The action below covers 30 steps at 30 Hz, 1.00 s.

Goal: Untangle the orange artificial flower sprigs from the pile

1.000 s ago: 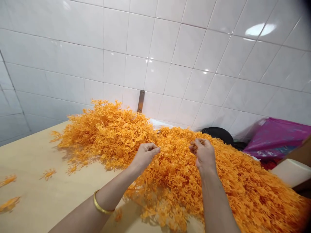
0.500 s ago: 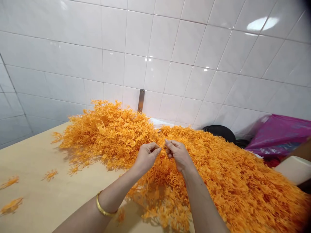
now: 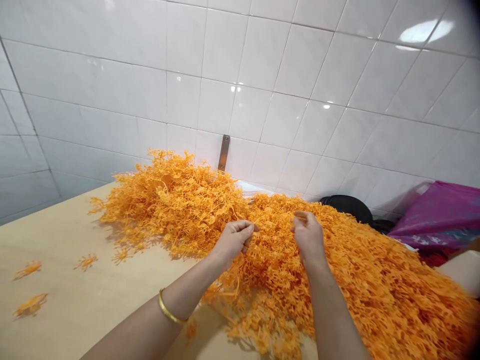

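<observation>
Along the left side of the pale wooden counter point(image 3: 67, 310), a few small orange sprigs point(image 3: 85, 261) lie well apart from the rest. One more small sprig point(image 3: 191, 330) sits near the person's left arm. A thin gold bangle point(image 3: 168, 307) goes around that arm, near the wrist. Next comes a big, puffy heap of orange sprigs point(image 3: 176, 205), piled high on the counter by the back wall. The left hand point(image 3: 234, 240) is just in front of this heap, and its grip is closed: the thumb and fingers pinch a thin orange strand point(image 3: 255, 225). The right hand point(image 3: 307, 235) is near it, over a second wide heap of orange sprigs point(image 3: 375, 295) that touches the first heap and spreads right and down toward the near edge of the counter. Its grip is closed too, with the fingertips point(image 3: 300, 216) pressed together, but what they hold is too small to tell. Behind the heaps, a white tile wall point(image 3: 262, 60) goes up, with a metal strip point(image 3: 224, 152) fixed low on it. Further right are a round black thing point(image 3: 347, 207) and a shiny pink plastic bag point(image 3: 438, 215). A white thing point(image 3: 465, 272) sits at the far right edge.
</observation>
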{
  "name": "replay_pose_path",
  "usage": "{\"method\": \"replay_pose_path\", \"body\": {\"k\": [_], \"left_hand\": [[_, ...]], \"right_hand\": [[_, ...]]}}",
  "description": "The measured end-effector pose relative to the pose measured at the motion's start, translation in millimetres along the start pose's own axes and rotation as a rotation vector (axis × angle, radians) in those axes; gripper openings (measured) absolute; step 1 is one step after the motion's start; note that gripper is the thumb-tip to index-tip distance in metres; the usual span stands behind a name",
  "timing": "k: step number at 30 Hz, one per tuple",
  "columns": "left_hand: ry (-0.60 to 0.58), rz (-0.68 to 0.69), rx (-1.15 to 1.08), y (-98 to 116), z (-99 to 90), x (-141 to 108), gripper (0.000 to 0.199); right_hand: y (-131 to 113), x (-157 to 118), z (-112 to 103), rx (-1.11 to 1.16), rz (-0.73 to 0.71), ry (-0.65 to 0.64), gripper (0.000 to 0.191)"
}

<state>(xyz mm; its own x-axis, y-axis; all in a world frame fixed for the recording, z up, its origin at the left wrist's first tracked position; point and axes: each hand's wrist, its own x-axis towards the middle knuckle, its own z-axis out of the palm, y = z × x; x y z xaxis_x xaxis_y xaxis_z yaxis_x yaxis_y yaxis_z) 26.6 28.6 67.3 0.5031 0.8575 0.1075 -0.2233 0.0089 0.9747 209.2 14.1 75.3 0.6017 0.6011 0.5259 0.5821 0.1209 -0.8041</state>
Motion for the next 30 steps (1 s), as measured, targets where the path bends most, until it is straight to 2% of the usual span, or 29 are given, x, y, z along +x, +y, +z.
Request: {"method": "replay_pose_path", "body": {"k": [2, 4, 8, 9, 11, 13, 16, 20, 23, 30], "left_hand": [[-0.018, -0.047, -0.141, -1, -2.0, 2, 0.023], [-0.002, -0.048, -0.221, -1, -3.1, 4, 0.024], [0.062, -0.006, -0.267, 2, -2.5, 3, 0.026], [0.074, 0.001, -0.272, 3, -1.9, 3, 0.027], [0.098, 0.01, -0.284, 4, -0.9, 2, 0.028], [0.09, -0.005, -0.299, 4, -0.7, 2, 0.029], [0.015, -0.095, -0.3, 4, -1.9, 3, 0.033], [-0.087, -0.214, -0.255, 8, -2.3, 0, 0.026], [-0.115, -0.208, -0.209, 12, -1.0, -3, 0.021], [-0.069, -0.135, -0.133, 9, 0.5, 0, 0.02]], "right_hand": [[-7, -5, 3, -0.085, -0.063, -0.111, 0.028], [-21, -13, 6, -0.084, -0.104, -0.283, 0.026], [-49, -31, 8, 0.163, -0.032, -0.727, 0.033], [-53, -35, 8, 0.221, -0.018, -0.803, 0.033], [-56, -40, 11, 0.29, -0.026, -0.868, 0.033], [-54, -41, 13, 0.33, -0.054, -0.848, 0.028], [-49, -38, 15, 0.359, -0.067, -0.77, 0.018], [-45, -32, 13, 0.326, -0.109, -0.67, 0.019], [-44, -32, 15, 0.287, -0.14, -0.544, 0.022], [-39, -42, 31, 0.134, -0.089, -0.223, 0.03]]}}
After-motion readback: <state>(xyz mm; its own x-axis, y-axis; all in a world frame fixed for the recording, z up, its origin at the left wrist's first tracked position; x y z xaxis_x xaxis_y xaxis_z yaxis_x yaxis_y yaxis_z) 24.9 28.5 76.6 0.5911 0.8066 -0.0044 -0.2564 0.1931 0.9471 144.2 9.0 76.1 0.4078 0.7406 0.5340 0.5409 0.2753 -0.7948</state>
